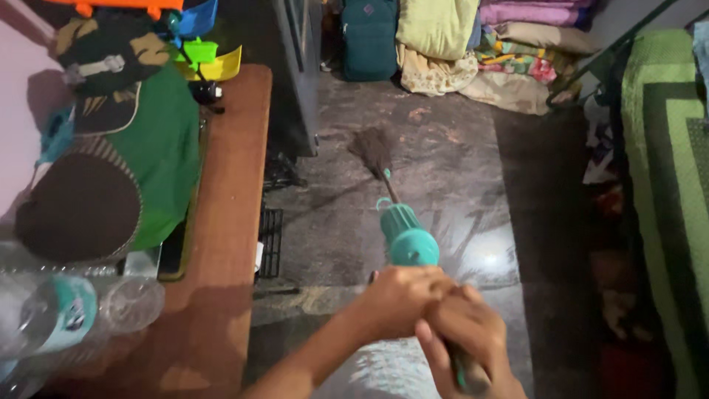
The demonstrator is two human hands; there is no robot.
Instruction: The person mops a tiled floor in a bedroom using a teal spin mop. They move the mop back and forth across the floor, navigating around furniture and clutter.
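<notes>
Right now both hands — left hand (399, 299) above, right hand (465, 332) below — are wrapped tight round the teal broom (405, 236), its bristles on the dark floor (458, 170) beside the wooden table (229, 222). A wide sweep could knock the table leg, I'd judge.

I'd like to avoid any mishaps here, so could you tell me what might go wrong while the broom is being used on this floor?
1. The broom is held by both hands, the left hand and the right hand, close to the wooden table; a wide sweep might knock the plastic bottles near its edge.
2. The floor looks glossy, so it may be slippery.
3. The bristles work near the bedding pile, which might catch dust.
</notes>
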